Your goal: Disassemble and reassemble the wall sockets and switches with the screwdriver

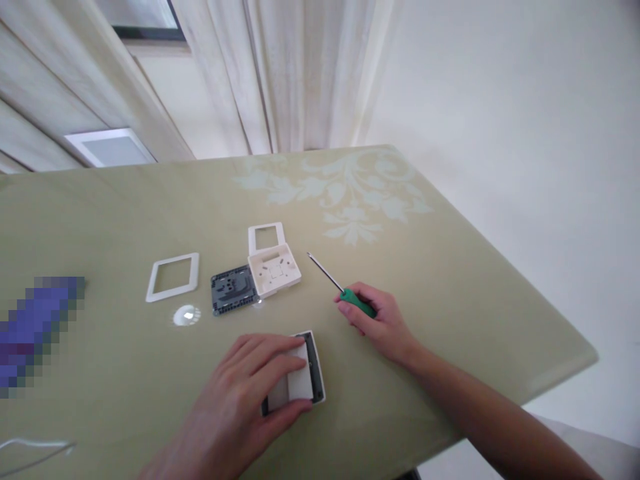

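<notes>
My right hand (pixel 373 313) is closed around the green handle of a screwdriver (pixel 330 277), its metal shaft pointing up and to the left above the table. Fingers of my left hand (pixel 250 387) grip a wall switch (pixel 300 377) from both sides near the front of the table. The switch has white rockers and a dark frame, set in a white box; my hand covers its left part. Beyond it lie a white mounting box (pixel 275 270), open side up, and a dark grey switch plate (pixel 233 290) touching its left side.
A white frame (pixel 267 237) lies against the back of the mounting box, and another white frame (pixel 173 277) lies further left. A blurred-out purple object (pixel 35 327) is at the left. The table (pixel 425 267) ends in a corner at right; curtains (pixel 300 73) hang behind.
</notes>
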`<state>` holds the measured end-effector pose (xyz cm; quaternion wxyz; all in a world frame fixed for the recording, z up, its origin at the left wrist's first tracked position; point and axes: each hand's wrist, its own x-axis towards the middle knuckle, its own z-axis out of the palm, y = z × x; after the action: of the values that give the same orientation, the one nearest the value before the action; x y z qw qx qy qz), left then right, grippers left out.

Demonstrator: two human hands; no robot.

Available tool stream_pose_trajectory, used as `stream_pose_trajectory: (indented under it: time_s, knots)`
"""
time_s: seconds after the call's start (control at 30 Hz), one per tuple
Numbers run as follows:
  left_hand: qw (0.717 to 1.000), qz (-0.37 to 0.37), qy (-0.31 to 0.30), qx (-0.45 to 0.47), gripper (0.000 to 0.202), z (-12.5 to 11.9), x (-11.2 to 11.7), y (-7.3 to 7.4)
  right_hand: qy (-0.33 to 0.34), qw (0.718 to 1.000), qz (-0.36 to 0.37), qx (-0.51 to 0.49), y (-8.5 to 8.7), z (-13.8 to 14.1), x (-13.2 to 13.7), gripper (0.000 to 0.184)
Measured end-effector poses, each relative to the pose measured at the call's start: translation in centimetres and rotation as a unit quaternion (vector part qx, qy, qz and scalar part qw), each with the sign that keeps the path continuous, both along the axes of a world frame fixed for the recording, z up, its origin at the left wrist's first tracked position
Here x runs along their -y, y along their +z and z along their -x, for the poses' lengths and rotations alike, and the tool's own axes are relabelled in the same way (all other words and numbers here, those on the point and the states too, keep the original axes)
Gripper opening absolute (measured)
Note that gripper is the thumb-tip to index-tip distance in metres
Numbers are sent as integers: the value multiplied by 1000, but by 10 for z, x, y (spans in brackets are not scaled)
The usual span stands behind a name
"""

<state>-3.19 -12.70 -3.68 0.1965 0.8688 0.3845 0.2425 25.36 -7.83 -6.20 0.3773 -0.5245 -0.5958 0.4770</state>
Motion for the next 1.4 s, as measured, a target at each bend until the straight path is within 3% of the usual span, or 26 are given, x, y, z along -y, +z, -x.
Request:
stream_pose_trajectory:
  time_s: [0.2, 0.6, 0.93, 1.17, 1.4]
  knots:
    - [1000, -4, -5, 6, 25, 1, -3, -7, -4, 1000, 2, -5, 3, -4, 1, 33]
    - [998, -45, -10, -32, 28, -2, 0, 3, 4, 1000, -5, -5, 7, -4, 1, 30]
    - [998, -55, 23, -32, 41, -4, -1, -1, 4, 1000, 10, -4, 4, -5, 1, 31]
    - [999, -35, 24, 1, 24, -5, -1, -5, 3, 1000, 9, 5, 4, -4, 0, 30]
    - [997, -75, 15, -6, 21, -8, 0, 2, 1, 1000, 23, 4, 3, -5, 0, 33]
